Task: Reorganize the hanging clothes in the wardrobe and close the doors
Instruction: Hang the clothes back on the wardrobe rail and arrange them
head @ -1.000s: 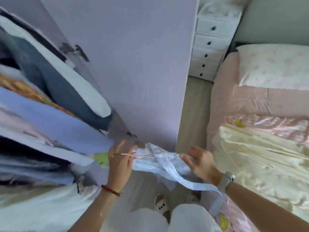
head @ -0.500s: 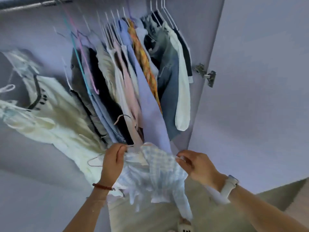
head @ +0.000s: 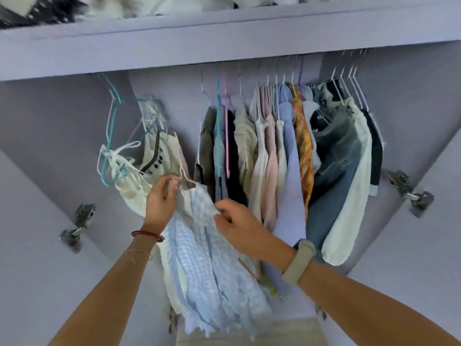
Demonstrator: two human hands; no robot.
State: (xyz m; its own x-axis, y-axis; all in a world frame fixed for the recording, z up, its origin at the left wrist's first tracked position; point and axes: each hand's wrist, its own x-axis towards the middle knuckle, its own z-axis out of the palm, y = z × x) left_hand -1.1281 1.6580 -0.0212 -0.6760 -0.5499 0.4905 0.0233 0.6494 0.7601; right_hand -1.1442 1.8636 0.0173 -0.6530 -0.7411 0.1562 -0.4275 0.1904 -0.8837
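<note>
Garment in hand: pale blue checked top [head: 199,258], hanging from a thin pinkish wire hanger [head: 183,176] at about 7 o'clock of centre, in front of the open wardrobe. Your left hand [head: 159,201] has its fingers curled round the hanger's shoulder wire, presumably so the hook stays free and upright for the rod. Your right hand [head: 237,226] pinches the fabric at the top's other shoulder, fingers narrow; likely reason: to keep the cloth seated on the hanger while you lift.

Rod itself is hidden behind the shelf edge [head: 224,46] at 12 o'clock; only hanger hooks show below it. Packed row of clothes [head: 287,151] hangs from 12 to 2 o'clock, a denim piece [head: 341,156] among them. Cream top with dark buttons [head: 154,156] and loose teal hangers [head: 112,136] sit at 10 o'clock. Between these groups is a gap, just above your left hand: probable slot for this top.

Both doors stand open; hinges [head: 82,221] at 8 o'clock and 3 o'clock. Judgement: hanging step under way, door closing not yet begun. Watch that the hook does not snag on the neighbouring hangers.
</note>
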